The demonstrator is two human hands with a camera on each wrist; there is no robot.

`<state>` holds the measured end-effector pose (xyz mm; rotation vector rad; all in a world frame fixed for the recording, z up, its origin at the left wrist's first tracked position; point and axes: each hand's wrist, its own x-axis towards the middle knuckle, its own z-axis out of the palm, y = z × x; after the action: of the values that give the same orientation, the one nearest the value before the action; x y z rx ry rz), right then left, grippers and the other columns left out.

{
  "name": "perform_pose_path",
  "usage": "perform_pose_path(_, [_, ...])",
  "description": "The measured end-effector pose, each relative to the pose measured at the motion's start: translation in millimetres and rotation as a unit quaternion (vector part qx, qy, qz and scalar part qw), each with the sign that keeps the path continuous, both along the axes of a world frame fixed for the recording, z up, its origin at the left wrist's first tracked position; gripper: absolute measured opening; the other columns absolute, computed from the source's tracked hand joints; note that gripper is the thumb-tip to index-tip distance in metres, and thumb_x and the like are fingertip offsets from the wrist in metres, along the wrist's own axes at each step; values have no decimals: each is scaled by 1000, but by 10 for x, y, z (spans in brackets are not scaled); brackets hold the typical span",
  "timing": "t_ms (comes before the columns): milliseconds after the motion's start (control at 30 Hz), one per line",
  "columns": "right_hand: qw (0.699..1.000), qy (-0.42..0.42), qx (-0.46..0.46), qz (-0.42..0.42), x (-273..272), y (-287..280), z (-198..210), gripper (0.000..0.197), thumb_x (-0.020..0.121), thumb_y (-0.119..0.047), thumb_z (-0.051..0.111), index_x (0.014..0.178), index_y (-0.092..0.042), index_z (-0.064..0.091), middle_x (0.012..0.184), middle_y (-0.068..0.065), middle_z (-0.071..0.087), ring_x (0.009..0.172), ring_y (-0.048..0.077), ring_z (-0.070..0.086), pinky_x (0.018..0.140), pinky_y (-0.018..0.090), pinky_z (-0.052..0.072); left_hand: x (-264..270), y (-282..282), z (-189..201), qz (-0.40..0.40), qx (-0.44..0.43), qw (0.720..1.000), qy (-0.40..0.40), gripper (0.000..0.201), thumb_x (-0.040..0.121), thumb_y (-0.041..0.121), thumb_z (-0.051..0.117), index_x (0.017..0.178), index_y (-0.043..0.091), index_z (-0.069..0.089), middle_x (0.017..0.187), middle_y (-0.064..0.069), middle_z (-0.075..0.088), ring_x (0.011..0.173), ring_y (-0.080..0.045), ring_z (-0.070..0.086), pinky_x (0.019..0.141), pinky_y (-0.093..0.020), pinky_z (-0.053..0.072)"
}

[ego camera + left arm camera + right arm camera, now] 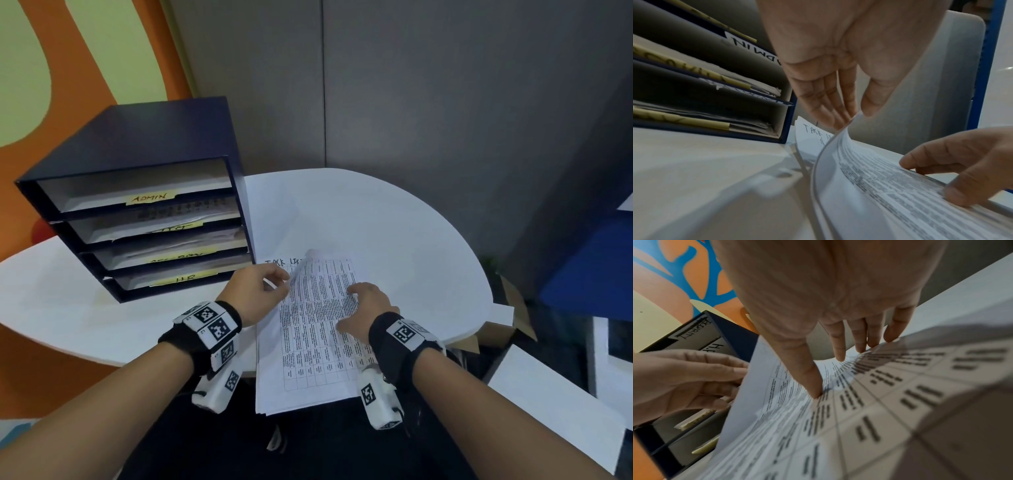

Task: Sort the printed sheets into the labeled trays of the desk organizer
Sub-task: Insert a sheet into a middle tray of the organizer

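A dark blue desk organizer (137,144) stands at the table's left with four stacked trays; the top label reads ADMIN (149,198), the bottom HR (185,279). In front of me lies a stack of printed sheets (308,387), overhanging the table's near edge. Its top sheet (322,301) carries a dense printed table. My left hand (286,282) pinches that sheet's far left corner (846,128) and curls it up. Beneath it a handwritten sheet (812,134) shows. My right hand (356,308) presses its fingertips on the top sheet (879,394).
The white rounded table (394,222) extends right of the stack. Papers lie in the organizer's lower trays (191,236). A white board (548,411) and a cardboard box (513,308) sit low at the right. Grey partition walls (445,102) close the back.
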<state>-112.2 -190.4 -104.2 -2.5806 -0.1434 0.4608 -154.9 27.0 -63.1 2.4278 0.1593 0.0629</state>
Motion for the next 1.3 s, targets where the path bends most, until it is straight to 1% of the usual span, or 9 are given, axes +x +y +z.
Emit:
perform_pose_path(267, [1000,5,2,0,5,-2,-13,70,72,-25,72,136,-29,44,144,-9,37,129,14,41,107,38,35,201,78,-144,73,-82,989,100,25,90,28,69,114,19,72,122,-1,69,104,-17,64,87,-25,45])
perform_pose_path(367, [1000,-5,-4,0,19,-6,-29,70,72,-27,72,136,-30,44,146,-10,35,132,13,38,107,36,32,203,53,-217,77,-67,989,108,42,85,47,71,117,19,71,154,-3,41,142,-21,38,112,-34,32])
perform_pose_path(467, [1000,-9,-5,1,33,-11,-47,69,71,-28,72,135,-30,45,147,-10,34,133,13,36,106,38,30,131,-15,-169,64,-102,988,99,54,81,60,70,115,18,72,162,8,24,149,-14,24,115,-33,20])
perform_pose_path(567, [1000,-9,-6,3,44,-18,-66,68,71,-29,74,133,-31,46,148,-10,32,134,13,35,106,38,28,97,-83,-79,56,-161,984,57,41,84,59,65,92,21,79,155,9,37,143,-16,37,110,-31,26])
perform_pose_path(700, [1000,-10,-7,2,52,-26,-70,67,72,-34,78,131,-32,47,148,-9,32,135,13,35,105,38,28,175,-87,-18,130,-295,943,88,71,79,80,50,108,18,71,119,5,67,114,-23,64,103,-36,42])
perform_pose_path(833, [1000,-13,-14,4,45,-29,-64,67,71,-37,79,130,-33,47,151,-9,30,136,13,34,107,39,28,275,-36,-43,181,-406,884,144,90,89,80,23,112,9,75,105,-10,74,100,-22,64,109,-45,40])
perform_pose_path(933, [1000,-16,-16,6,41,-33,-60,68,71,-38,79,131,-32,47,151,-8,30,137,14,33,108,39,28,294,-39,20,163,-364,907,132,91,92,77,17,106,11,78,106,-8,76,106,-21,63,115,-45,30])
perform_pose_path(1167, [1000,-30,-2,2,27,-29,-49,66,73,-42,78,130,-32,46,145,-13,37,132,11,38,105,39,31,288,-145,375,101,-328,938,55,80,99,67,15,98,22,80,102,2,78,99,-15,68,102,-36,42])
perform_pose_path(1300, [999,-38,2,-1,15,-37,-56,68,74,-45,77,132,-32,44,143,-14,40,132,10,39,103,38,29,272,-207,560,73,-330,941,22,81,96,71,14,98,26,81,107,6,77,109,-17,66,110,-46,38])
